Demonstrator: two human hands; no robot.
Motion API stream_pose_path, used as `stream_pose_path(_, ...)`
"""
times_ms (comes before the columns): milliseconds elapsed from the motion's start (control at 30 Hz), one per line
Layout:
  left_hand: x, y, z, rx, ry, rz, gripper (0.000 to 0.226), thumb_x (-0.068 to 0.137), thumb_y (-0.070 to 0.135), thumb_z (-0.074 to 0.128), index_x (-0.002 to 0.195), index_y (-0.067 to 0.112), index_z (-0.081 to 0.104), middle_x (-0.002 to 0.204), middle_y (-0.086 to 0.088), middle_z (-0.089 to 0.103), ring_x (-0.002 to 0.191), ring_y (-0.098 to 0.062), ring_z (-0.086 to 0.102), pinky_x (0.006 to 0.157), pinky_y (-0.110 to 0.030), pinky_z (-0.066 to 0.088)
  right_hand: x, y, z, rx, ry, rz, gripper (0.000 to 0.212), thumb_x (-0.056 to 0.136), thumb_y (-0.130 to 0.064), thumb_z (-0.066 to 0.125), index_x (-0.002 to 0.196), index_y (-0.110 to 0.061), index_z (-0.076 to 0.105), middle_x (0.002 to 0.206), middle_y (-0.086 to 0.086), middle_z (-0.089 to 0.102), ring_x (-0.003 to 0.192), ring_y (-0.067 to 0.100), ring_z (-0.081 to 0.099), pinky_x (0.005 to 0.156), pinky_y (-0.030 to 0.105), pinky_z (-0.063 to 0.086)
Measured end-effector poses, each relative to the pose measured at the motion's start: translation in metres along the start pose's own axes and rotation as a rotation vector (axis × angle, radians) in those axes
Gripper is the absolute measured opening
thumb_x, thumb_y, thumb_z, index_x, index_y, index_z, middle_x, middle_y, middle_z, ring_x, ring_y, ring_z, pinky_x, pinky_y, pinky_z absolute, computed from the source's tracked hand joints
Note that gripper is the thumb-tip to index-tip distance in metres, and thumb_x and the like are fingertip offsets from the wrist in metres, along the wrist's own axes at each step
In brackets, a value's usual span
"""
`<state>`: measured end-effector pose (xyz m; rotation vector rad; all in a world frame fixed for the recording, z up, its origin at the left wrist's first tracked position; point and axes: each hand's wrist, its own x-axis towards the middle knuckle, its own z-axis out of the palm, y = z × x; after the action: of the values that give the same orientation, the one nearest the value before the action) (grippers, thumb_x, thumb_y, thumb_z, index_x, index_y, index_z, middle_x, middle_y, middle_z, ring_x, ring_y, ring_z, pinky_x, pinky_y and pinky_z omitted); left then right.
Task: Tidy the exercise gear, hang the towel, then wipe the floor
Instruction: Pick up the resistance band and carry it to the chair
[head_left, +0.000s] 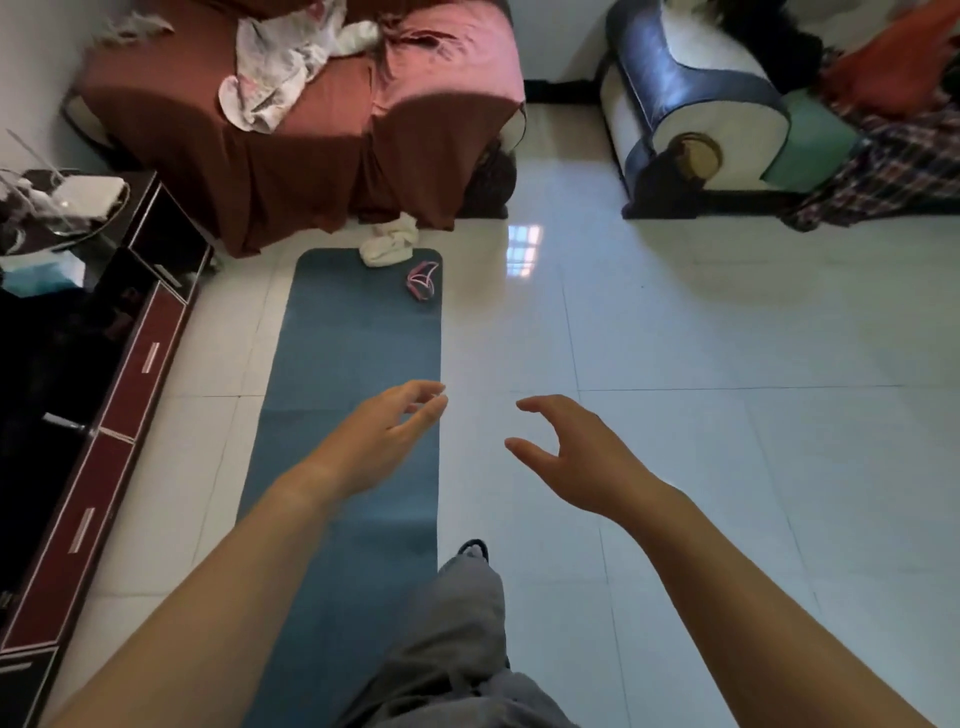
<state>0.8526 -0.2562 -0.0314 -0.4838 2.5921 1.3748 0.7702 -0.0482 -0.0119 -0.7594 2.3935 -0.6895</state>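
A blue exercise mat lies flat on the white tiled floor, running away from me. At its far end sit a crumpled white towel and a pink resistance band. My left hand hovers over the mat's right edge, fingers loosely curled, holding nothing. My right hand hangs over the bare floor just right of the mat, fingers spread and relaxed, also holding nothing. My grey trouser leg steps forward along the mat's right edge.
A sofa under a red-brown cover with loose clothes stands beyond the mat. A dark low cabinet runs along the left. Another sofa with a blue armrest and plaid cloth stands at the back right.
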Motion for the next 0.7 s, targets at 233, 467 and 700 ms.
stream_pose_path(233,0.162,0.028,-0.005,-0.073,-0.009,-0.006,0.040,0.094,0.046,0.038,0.126,0.027,0.052,0.124,0.010,0.056,0.117,-0.009,0.051,0.097,-0.027,0.039,0.125,0.051,-0.095,-0.085,0.030,-0.006,0.051,0.091,-0.042,0.053,0.137,-0.024,0.040,0.143,-0.007,0.041,0.127,0.011,0.042,0.100,0.022,0.033)
stream_pose_path(467,0.298,0.081,-0.049,-0.102,0.025,-0.036,0.044,0.095,0.048,0.038,0.129,0.025,0.051,0.123,0.012,0.055,0.113,-0.005,0.049,0.091,-0.022,0.036,0.247,0.069,-0.181,0.020,0.083,-0.002,0.047,0.090,-0.041,0.055,0.134,-0.026,0.044,0.137,-0.010,0.047,0.123,0.007,0.045,0.096,0.020,0.034)
stream_pose_path(700,0.402,0.105,-0.064,0.038,0.065,-0.047,0.041,0.095,0.046,0.038,0.129,0.025,0.051,0.126,0.013,0.050,0.116,-0.002,0.044,0.096,-0.023,0.034,0.358,0.105,-0.245,0.112,0.063,-0.026,0.048,0.088,-0.043,0.057,0.132,-0.028,0.046,0.134,-0.011,0.050,0.117,0.004,0.047,0.095,0.021,0.037)
